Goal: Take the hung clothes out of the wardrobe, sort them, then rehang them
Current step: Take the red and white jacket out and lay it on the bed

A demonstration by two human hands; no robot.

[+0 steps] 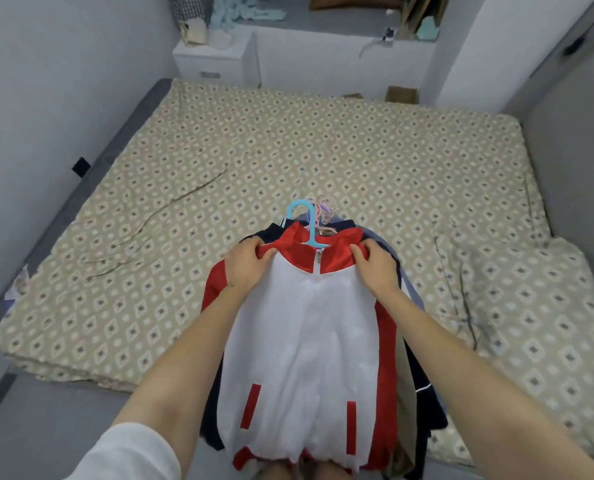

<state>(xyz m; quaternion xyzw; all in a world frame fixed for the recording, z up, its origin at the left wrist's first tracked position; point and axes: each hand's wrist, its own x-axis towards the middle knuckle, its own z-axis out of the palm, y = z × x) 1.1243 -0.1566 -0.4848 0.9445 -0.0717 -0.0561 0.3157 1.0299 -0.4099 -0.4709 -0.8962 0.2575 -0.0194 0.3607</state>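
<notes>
gripping the red-and-white jacket (306,306) at its shoulders — left hand (245,263), right hand (375,268), fingers curled — atop a clothes pile (417,393) on the patterned bed (323,150); blue hanger (304,221) at the collar, white nightstand (212,60) beyond.

bed (323,150): open beyond clothes stack (309,323) | walls (46,81) flank it
</notes>
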